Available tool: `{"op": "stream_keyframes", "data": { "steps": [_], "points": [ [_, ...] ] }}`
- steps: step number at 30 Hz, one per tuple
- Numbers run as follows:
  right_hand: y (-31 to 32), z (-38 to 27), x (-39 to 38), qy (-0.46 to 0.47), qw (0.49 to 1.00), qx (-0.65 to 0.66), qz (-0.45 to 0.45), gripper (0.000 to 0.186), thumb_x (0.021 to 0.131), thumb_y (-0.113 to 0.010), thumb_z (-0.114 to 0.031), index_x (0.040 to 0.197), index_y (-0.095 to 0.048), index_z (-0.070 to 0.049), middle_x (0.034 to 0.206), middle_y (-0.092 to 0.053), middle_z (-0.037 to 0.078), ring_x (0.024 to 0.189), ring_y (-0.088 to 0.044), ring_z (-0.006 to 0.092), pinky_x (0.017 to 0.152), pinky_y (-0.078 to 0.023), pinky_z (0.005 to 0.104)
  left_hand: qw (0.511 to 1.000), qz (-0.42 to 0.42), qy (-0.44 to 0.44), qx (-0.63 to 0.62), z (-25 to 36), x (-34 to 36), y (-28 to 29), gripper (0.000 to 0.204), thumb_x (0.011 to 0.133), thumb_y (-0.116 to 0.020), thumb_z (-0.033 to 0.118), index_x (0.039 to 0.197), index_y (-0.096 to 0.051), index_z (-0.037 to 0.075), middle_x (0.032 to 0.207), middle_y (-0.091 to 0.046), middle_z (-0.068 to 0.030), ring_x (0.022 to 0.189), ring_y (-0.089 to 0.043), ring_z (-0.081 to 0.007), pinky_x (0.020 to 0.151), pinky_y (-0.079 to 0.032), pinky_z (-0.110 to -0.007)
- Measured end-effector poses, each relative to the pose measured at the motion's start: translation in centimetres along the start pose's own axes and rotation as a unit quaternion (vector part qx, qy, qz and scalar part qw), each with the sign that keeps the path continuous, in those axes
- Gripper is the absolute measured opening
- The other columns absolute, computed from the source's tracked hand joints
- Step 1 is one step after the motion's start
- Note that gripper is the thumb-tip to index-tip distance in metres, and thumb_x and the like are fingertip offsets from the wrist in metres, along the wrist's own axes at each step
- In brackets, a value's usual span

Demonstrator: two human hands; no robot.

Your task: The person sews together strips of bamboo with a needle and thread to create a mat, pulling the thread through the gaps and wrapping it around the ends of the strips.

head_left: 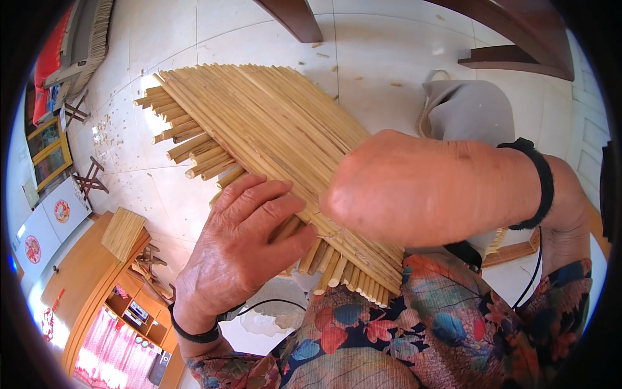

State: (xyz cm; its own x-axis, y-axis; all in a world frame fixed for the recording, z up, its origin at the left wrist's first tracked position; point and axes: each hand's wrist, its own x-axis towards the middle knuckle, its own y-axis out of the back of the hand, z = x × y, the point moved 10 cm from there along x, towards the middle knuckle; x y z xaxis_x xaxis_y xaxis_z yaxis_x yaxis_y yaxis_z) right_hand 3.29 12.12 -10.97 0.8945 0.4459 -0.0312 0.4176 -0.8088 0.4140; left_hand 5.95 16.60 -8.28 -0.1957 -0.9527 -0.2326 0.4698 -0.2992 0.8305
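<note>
While the left hand (243, 243) lies bent over the edge of a panel of straw-coloured stalks (265, 123), its thumb sits apart from the fingers, and whether it pinches a stalk I cannot tell. Across the panel from it, the right hand (392, 188) is held close above the stalks; its fingertips are hidden behind the back of the hand, so its grip cannot be told either. The panel slants across the middle of the view, its lower end by the patterned clothing (382, 330), with uneven stalk ends (204, 159) jutting from its left side. Each wrist wears a black band. Beyond lie grey cloth (476, 107), pale floor tiles (253, 42) strewn with bits, and, at lower left, an orange-brown wooden cabinet (78, 282).
</note>
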Motion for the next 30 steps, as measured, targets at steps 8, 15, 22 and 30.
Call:
{"op": "stream_keyframes", "data": {
  "steps": [8,15,22,30],
  "points": [
    [-0.7,-1.6,1.1,0.013,0.998,-0.032,-0.046,0.010,0.060,-0.062,-0.005,0.067,-0.057,0.001,0.062,-0.058,0.017,0.063,-0.062,0.0359,0.051,-0.050,0.0399,1.000,0.012,0.004,-0.004,0.0,-0.2,0.2,0.022,0.062,-0.066,0.010,0.083,-0.065,0.015,0.098,-0.060,-0.0062,0.100,-0.057,-0.0263,0.091,-0.045,-0.043],
    [-1.2,0.9,0.4,-0.049,0.996,-0.064,0.025,0.009,0.073,-0.058,-0.006,0.079,-0.054,-0.003,0.075,-0.055,0.013,0.070,-0.060,0.0319,0.055,-0.050,0.0386,1.000,0.006,0.011,-0.006,-0.4,-0.6,-0.1,0.020,0.063,-0.066,0.009,0.083,-0.065,0.013,0.101,-0.060,-0.0067,0.102,-0.057,-0.0258,0.093,-0.044,-0.044],
    [-1.1,1.1,0.5,-0.049,0.996,-0.040,0.063,0.008,0.078,-0.058,-0.008,0.081,-0.053,-0.003,0.079,-0.051,0.012,0.069,-0.059,0.0298,0.055,-0.048,0.0391,1.000,0.003,0.014,0.001,-0.3,-0.5,-0.2,0.019,0.064,-0.066,0.009,0.083,-0.064,0.011,0.102,-0.061,-0.0078,0.104,-0.056,-0.0263,0.093,-0.044,-0.044],
    [-1.7,1.3,1.0,-0.063,0.996,-0.022,0.053,0.008,0.078,-0.057,-0.009,0.077,-0.055,-0.002,0.075,-0.052,0.012,0.070,-0.059,0.0297,0.056,-0.048,0.0385,1.000,0.016,-0.003,0.001,-0.2,-0.6,-0.1,0.017,0.064,-0.064,0.008,0.081,-0.062,0.009,0.101,-0.060,-0.0084,0.102,-0.057,-0.0265,0.092,-0.044,-0.044]
  ]
}}
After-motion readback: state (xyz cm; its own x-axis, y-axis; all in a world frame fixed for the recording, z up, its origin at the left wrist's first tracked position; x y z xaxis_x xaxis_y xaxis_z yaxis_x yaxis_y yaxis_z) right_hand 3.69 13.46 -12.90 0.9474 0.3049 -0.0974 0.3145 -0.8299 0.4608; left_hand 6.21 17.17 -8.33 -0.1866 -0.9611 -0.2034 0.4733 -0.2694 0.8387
